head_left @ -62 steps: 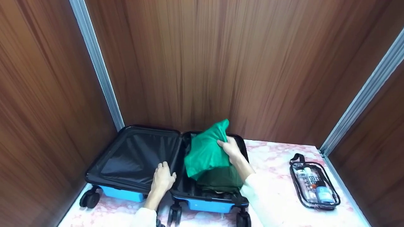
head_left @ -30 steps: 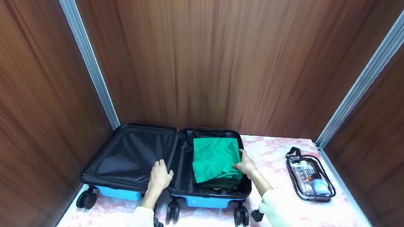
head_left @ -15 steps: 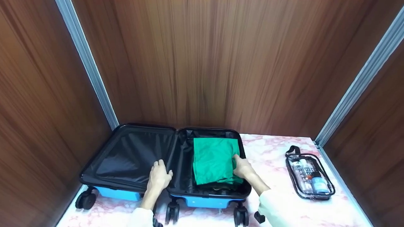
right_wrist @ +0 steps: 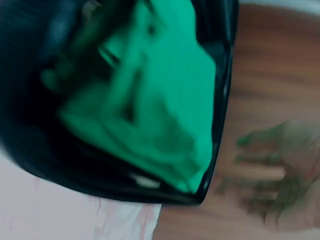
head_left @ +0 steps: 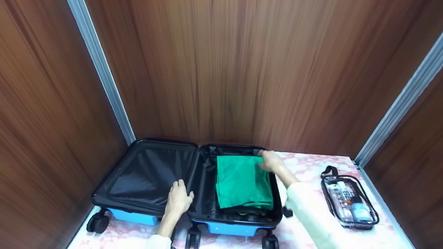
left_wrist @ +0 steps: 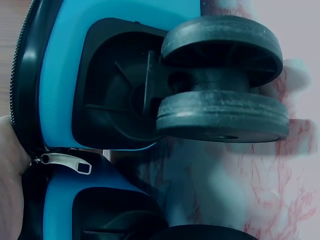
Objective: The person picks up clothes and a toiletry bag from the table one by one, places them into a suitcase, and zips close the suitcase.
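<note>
A blue suitcase with black lining lies open; its right half (head_left: pixel 204 199) holds a neatly folded green cloth (head_left: pixel 244 181) on top of darker green fabric (head_left: pixel 254 210). My right hand (head_left: pixel 272 162) is at the cloth's far right corner, by the suitcase rim. Blurred in the right wrist view, its fingers (right_wrist: pixel 262 157) are spread and hold nothing. The left hand (head_left: pixel 179 200) rests near the hinge on the left half (head_left: pixel 138 183), fingers relaxed and thumb apart. In the left wrist view, that hand (left_wrist: pixel 9 175) lies by the zipper pull (left_wrist: pixel 70 162).
A clear toiletry pouch (head_left: pixel 349 202) with bottles lies on the pink marbled surface (head_left: pixel 304 166) at right. Black caster wheels (head_left: pixel 98 222) stick out along the suitcase's near side. Wood-grain panels (head_left: pixel 225 76) stand behind and at both sides.
The green cloth, earlier lifted in my right hand, now lies flat in the right half. That hand has let go and moved to the far right corner. The left hand stays put.
</note>
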`<state>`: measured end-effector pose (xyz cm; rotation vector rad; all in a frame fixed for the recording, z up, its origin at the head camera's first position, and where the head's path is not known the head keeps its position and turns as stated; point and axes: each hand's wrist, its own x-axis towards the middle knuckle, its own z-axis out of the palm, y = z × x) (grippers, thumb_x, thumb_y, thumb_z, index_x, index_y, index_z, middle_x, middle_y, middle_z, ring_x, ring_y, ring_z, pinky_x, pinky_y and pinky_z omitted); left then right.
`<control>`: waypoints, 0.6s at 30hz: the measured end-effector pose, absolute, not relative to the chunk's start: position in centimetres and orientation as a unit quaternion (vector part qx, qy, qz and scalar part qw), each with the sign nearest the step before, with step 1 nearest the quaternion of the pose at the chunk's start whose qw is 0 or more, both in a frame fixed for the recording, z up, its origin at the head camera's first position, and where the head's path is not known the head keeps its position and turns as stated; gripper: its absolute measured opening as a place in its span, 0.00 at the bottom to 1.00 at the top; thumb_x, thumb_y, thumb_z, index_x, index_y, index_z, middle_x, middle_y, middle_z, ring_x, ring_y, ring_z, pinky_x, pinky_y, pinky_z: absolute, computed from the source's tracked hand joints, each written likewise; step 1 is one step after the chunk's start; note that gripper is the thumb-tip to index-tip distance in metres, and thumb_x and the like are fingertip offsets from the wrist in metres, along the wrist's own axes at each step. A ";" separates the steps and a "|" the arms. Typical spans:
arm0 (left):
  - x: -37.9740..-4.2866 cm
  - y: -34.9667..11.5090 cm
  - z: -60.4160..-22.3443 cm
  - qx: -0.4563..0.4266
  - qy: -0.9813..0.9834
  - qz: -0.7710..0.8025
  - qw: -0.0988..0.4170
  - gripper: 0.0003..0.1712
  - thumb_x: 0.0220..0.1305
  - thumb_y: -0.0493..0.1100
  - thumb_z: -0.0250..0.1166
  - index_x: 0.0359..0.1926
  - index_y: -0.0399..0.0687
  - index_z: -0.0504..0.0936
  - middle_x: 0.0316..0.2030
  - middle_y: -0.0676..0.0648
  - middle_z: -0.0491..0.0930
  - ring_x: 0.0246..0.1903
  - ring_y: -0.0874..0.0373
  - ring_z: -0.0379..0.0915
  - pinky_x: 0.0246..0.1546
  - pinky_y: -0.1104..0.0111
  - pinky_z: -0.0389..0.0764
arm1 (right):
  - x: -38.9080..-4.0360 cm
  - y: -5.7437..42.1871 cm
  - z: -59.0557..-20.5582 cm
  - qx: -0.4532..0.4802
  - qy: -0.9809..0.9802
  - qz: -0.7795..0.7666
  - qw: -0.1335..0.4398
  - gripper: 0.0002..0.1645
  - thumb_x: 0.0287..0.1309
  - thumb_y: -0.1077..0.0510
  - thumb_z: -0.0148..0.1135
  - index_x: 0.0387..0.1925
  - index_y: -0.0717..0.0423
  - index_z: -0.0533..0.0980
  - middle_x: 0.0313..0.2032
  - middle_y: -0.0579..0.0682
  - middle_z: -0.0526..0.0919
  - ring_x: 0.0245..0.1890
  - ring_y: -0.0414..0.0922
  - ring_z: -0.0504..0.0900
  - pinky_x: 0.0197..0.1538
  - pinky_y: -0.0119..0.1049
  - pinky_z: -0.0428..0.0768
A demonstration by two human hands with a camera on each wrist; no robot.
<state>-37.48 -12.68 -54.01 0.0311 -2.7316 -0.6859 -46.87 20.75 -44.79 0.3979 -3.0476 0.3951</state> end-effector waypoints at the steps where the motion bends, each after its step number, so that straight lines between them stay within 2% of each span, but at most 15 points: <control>1: -37.5 -12.7 -54.0 0.010 -0.957 -0.238 0.167 0.32 0.52 0.43 0.65 0.53 0.26 0.67 0.45 0.31 0.71 0.44 0.36 0.71 0.48 0.50 0.72 | -47.8 21.0 -44.7 0.139 -0.982 0.127 0.015 0.26 0.51 0.60 0.63 0.53 0.62 0.72 0.48 0.64 0.79 0.51 0.60 0.77 0.53 0.50 0.74; 6: -37.7 -12.6 -53.9 0.008 -0.954 -0.228 0.196 0.28 0.49 0.42 0.68 0.46 0.30 0.69 0.40 0.33 0.72 0.39 0.37 0.73 0.43 0.50 0.74 | -51.2 21.7 -45.5 0.164 -0.983 0.080 -0.034 0.31 0.55 0.61 0.59 0.61 0.60 0.65 0.53 0.67 0.75 0.55 0.62 0.73 0.56 0.52 0.72; 11: -37.7 -12.5 -53.9 0.008 -0.953 -0.233 0.195 0.27 0.49 0.43 0.67 0.46 0.31 0.69 0.40 0.34 0.72 0.40 0.38 0.73 0.43 0.51 0.74 | -52.6 21.7 -46.6 0.144 -0.986 0.040 -0.070 0.28 0.59 0.57 0.58 0.60 0.60 0.66 0.52 0.70 0.74 0.53 0.63 0.74 0.55 0.53 0.73; 14: -37.8 -12.6 -54.0 0.009 -0.953 -0.233 0.192 0.27 0.50 0.43 0.67 0.46 0.31 0.69 0.40 0.34 0.72 0.41 0.38 0.73 0.44 0.51 0.74 | -53.1 21.4 -47.5 0.139 -0.988 0.024 -0.067 0.18 0.57 0.59 0.58 0.49 0.63 0.73 0.47 0.69 0.77 0.47 0.61 0.78 0.49 0.52 0.77; 18: -37.9 -12.7 -54.2 0.011 -0.953 -0.234 0.194 0.26 0.49 0.43 0.67 0.46 0.32 0.70 0.39 0.35 0.72 0.40 0.39 0.73 0.43 0.51 0.74 | -53.8 21.3 -48.6 0.147 -0.989 0.026 -0.009 0.03 0.50 0.66 0.58 0.29 0.62 0.77 0.36 0.66 0.81 0.35 0.60 0.81 0.36 0.51 0.79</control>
